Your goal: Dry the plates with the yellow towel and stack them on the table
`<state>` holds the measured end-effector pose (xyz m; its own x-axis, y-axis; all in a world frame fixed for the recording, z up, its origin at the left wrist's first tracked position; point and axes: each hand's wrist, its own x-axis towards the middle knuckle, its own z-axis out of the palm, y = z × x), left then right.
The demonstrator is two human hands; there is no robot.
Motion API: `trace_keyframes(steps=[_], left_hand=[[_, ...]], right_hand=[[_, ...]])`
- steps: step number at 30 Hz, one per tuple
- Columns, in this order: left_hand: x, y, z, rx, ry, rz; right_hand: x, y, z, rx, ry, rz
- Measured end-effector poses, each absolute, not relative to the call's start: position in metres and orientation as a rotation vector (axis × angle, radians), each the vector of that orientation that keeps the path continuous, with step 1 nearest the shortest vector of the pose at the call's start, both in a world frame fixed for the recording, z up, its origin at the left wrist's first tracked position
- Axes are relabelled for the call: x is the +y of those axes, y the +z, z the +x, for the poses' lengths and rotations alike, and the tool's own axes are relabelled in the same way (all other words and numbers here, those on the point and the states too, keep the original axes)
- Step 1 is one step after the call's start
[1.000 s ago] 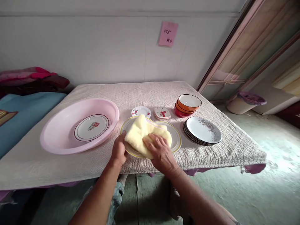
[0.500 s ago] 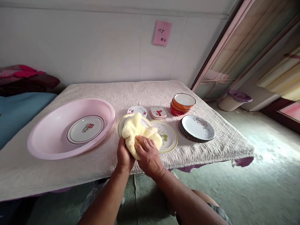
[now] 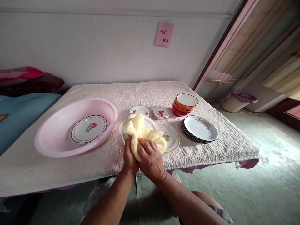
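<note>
A pale yellow towel (image 3: 137, 128) is bunched between my two hands and drapes over a yellow-rimmed white plate (image 3: 151, 121). My left hand (image 3: 130, 157) is closed on the towel's lower left side; whether it also grips the plate's edge is hidden. With bent fingers, my right hand (image 3: 151, 157) presses into the towel's lower right part. Partly behind the towel lies another yellow-rimmed plate (image 3: 172, 140) with a green print. Just beyond are a small flowered plate (image 3: 140, 110) and small square dishes (image 3: 160, 112) with a red print.
On the left of the quilted cloth (image 3: 107, 92) stands a pink basin (image 3: 50, 140) holding red-rimmed plates (image 3: 82, 129). To the right are stacked orange and red bowls (image 3: 184, 107) and a stack of dark-edged plates (image 3: 200, 128). A waste bin (image 3: 236, 101) stands on the floor.
The whole view has shifted slightly, so things sit a little further right. The towel has been shifted a little within my hands, which stay closed on it.
</note>
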<state>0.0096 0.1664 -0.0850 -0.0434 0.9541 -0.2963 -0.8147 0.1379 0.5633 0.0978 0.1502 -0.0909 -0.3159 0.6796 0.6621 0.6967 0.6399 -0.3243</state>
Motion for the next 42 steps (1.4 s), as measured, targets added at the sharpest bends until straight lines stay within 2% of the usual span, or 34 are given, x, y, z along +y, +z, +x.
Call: trace_keyframes(steps=[4,11,17,22,27,30,35,38,42], left_hand=[[0.178,-0.093,-0.013,0.748,1.495,0.251],[0.166,-0.054,-0.001,0.733,1.600,0.297],[0.165,-0.081,0.014,0.627,1.375,0.191],[0.179,-0.077,-0.010,0.679,1.513,0.281],[0.169,-0.054,0.004,0.703,1.596,0.303],[0.163,-0.065,0.019,0.669,1.504,0.234],[0.174,-0.090,0.007,0.647,1.433,0.244],[0.179,-0.080,-0.007,0.695,1.515,0.305],[0.171,-0.057,-0.001,0.699,1.555,0.314]], right_hand=[[0.162,-0.080,0.123,-2.106,-0.159,-1.032],[0.168,-0.102,0.130,-2.078,-0.140,-1.148],[0.150,-0.081,0.104,-2.044,-0.125,-1.072],[0.171,-0.078,0.142,-2.088,-0.224,-1.061],[0.170,-0.098,0.144,-2.056,-0.144,-1.136],[0.154,-0.098,0.120,-2.049,-0.095,-1.101],[0.154,-0.076,0.118,-2.041,-0.185,-1.013],[0.170,-0.076,0.145,-2.048,-0.258,-1.048],[0.175,-0.095,0.157,-2.031,-0.187,-1.134]])
